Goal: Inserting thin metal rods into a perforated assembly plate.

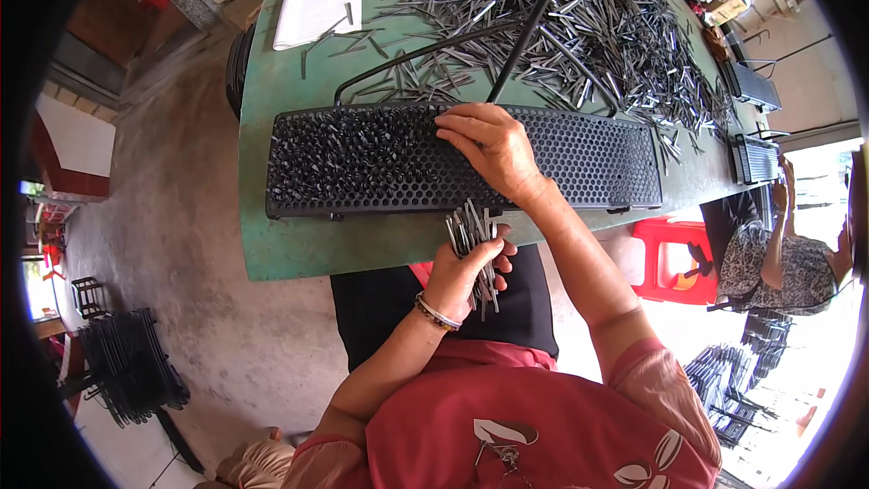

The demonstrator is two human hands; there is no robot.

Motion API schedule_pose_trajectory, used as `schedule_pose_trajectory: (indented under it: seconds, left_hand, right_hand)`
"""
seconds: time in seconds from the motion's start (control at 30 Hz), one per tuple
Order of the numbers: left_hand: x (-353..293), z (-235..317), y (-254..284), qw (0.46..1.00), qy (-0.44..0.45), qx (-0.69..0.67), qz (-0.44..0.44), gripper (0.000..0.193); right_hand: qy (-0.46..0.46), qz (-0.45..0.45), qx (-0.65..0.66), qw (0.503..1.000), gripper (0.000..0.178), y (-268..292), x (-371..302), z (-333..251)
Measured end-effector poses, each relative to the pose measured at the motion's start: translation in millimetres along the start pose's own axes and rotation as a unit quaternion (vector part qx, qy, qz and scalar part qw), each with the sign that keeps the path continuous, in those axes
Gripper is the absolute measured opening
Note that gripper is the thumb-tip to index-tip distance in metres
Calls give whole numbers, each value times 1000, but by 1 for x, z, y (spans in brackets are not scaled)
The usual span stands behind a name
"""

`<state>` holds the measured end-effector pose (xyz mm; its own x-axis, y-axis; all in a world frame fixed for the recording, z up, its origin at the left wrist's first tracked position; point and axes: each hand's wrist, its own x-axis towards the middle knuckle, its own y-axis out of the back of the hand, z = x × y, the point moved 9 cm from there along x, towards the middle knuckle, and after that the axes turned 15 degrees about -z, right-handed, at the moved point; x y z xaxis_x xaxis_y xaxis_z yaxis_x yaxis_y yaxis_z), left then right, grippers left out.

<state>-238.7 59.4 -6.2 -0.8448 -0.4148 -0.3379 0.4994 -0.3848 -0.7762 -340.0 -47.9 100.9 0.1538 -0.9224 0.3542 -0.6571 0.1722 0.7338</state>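
Observation:
A long black perforated rack (588, 158) stands at the table's near edge, with rows of round holes on its face. Its left half is filled with short dark strips (344, 154) standing in the holes; the right half shows bare holes. My left hand (466, 270) is closed around a bundle of thin, shiny grey strips (471, 231), just below the rack's front edge. Over the rack's middle, at the border of the filled part, my right hand (489, 147) has its fingers pinched together. Whatever sits between those fingertips is too small to make out.
A big heap of loose strips (588, 27) covers the green table (299, 249) behind the rack. Black metal rods (534, 23) rise behind the rack. A white notebook (317, 11) lies far left. Right, another person (783, 263) works near a red stool (661, 258).

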Motion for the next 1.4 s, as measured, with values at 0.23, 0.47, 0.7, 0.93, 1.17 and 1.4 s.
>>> schedule_pose_trajectory:
  seconds: [0.23, 0.47, 0.7, 0.93, 1.17, 1.4]
  left_hand:
    - [-1, 0, 0, 1000, -3, 2, -3, 30]
    - [-2, 5, 0, 1000, -16, -15, -7, 33]
    - [-4, 17, -1, 998, -44, -37, -20, 29]
    - [-3, 23, -7, 996, -72, -1, -47, 29]
    - [-4, 19, -1, 998, -57, 8, -31, 29]
    - [-4, 22, 7, 996, -85, 15, -11, 28]
  right_hand:
    - [15, 6, -39, 999, 19, 3, -1, -6]
    - [7, 2, -84, 996, 19, 3, -4, -15]
    - [-147, -32, 166, 975, 15, 25, -31, -1]
    - [-212, -193, 385, 877, 23, -14, -68, -9]
    - [-290, -125, 443, 839, 22, -12, -77, 16]
    - [-317, -132, 426, 837, 26, -9, -72, 23]
